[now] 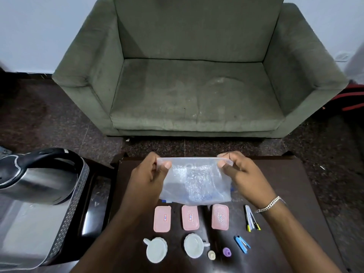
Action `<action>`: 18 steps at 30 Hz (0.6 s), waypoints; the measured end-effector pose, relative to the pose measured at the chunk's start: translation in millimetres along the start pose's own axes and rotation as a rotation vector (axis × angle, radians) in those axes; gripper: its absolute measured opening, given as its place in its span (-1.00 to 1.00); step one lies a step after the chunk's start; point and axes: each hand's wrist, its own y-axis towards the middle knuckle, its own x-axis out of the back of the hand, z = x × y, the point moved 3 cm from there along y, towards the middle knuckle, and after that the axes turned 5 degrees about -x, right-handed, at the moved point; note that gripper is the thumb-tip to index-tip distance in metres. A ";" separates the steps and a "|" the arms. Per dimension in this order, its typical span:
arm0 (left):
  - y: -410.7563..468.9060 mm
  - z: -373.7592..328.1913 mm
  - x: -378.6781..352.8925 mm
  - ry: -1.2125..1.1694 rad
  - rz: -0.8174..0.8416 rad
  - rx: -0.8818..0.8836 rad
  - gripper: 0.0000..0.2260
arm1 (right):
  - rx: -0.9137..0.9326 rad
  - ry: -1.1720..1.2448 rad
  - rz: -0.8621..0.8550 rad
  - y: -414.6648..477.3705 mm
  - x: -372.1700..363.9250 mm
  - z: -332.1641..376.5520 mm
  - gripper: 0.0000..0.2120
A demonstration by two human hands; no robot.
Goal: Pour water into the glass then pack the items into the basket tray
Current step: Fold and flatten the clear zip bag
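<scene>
A clear pouch [195,182] is pinched at its top corners by the left hand [149,174] and right hand [239,172], above the pink boxes [190,217]; the basket tray [67,213] lies far left of them; a slipped corner could drop it onto them

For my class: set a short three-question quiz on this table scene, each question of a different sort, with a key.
1. True or false: both hands grip the top edge of the clear plastic pouch.
2. How many pink lidded boxes lie in a row on the dark table? A) two B) three C) four
3. Fill in: the steel kettle sits in the perforated ____ to the left of the table.

Key
1. True: the left hand and the right hand pinch its upper corners.
2. B: one at the left, one in the middle, one at the right.
3. basket tray.
</scene>
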 end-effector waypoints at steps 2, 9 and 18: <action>-3.2 0.5 2.7 0.001 -0.049 0.016 -0.75 | 0.048 0.131 -0.019 -1.1 -10.4 2.4 -0.81; -28.3 29.5 59.0 0.082 -0.283 -0.023 -0.89 | 0.180 0.220 -0.123 -5.0 -91.4 12.4 -0.79; -95.0 143.6 228.1 0.256 -0.158 0.190 -0.66 | 0.127 0.192 0.269 -9.7 -280.6 59.1 -0.85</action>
